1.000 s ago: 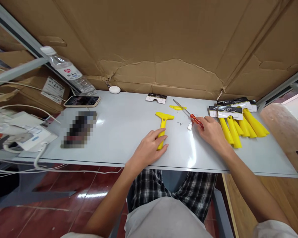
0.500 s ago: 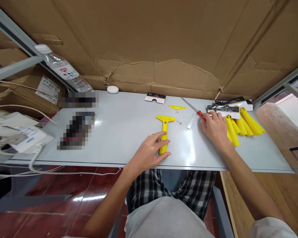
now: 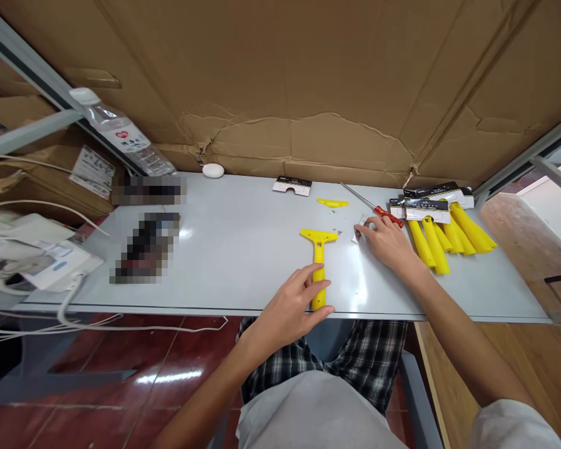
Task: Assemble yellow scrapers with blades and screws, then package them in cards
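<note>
My left hand is closed round the handle of a yellow scraper, whose wide head points away from me. My right hand has its fingertips on a small flat metal blade, partly covered by them. Just behind that hand lies a red-handled screwdriver, its shaft pointing to the back left. A narrow yellow plate lies beyond the scraper. Between them are several tiny screws.
Several yellow scrapers with card packaging lie at the right. A card piece and a white oval object are at the back. On the left stand a tilted bottle and a white power strip with cables.
My right hand has moved left from the screwdriver to the metal blade, and the screwdriver now lies free. My left hand and the scraper have shifted right and slightly towards me.
</note>
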`<state>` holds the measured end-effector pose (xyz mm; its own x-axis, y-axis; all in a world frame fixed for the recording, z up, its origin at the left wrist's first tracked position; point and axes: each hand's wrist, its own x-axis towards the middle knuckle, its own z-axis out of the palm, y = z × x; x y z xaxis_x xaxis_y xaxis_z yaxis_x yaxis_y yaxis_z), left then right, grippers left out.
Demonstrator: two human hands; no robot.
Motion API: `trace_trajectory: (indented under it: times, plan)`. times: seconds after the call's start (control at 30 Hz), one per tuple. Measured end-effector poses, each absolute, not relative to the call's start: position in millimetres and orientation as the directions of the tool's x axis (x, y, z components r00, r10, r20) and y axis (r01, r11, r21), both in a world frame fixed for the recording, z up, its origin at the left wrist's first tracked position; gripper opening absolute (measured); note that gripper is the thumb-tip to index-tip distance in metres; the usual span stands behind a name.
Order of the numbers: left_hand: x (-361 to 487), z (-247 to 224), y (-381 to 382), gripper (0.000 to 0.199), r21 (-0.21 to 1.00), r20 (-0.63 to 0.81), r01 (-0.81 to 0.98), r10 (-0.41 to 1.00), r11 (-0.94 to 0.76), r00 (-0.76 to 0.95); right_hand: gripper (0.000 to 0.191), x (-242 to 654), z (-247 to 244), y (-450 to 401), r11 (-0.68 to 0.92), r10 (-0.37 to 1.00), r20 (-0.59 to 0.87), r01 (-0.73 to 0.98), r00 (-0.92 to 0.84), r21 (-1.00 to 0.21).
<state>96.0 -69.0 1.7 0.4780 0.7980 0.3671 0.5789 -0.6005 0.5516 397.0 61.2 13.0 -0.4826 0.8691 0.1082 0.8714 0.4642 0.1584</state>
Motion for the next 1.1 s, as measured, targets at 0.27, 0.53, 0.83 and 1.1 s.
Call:
trace_trajectory:
  times: [0.27, 0.53, 0.83, 1.1]
  plan:
    - [83.8, 45.3, -23.5, 0.025, 0.504, 0.5, 0.649, 0.805, -0.57, 0.319, 0.022, 401.5, 36.7, 78.9, 0.564, 0.825, -0.018, 0.82, -0.565, 0.098]
    - [75.6, 55.5, 61.6, 0.026, 0.411, 0.457, 0.699, 0.795, -0.586, 0.399, 0.013, 390.3, 44.8, 95.2, 0.538, 0.833, -0.215, 0.838, -0.51, 0.093]
    - [72.4, 33.8, 99.6, 0.026, 0.609, 0.389, 0.512, 0.791, -0.606, 0.473, 0.013, 389.0, 68.2, 96.4, 0.424, 0.832, -0.21, 0.832, -0.514, -0.358]
    - [50.6, 23.0, 113.6, 0.055, 0.963, 0.152, 0.136, 0.889, -0.231, 0.432, 0.032, 316.6, 72.6, 124.0, 0.447, 0.773, 0.027, 0.515, -0.633, -0.732]
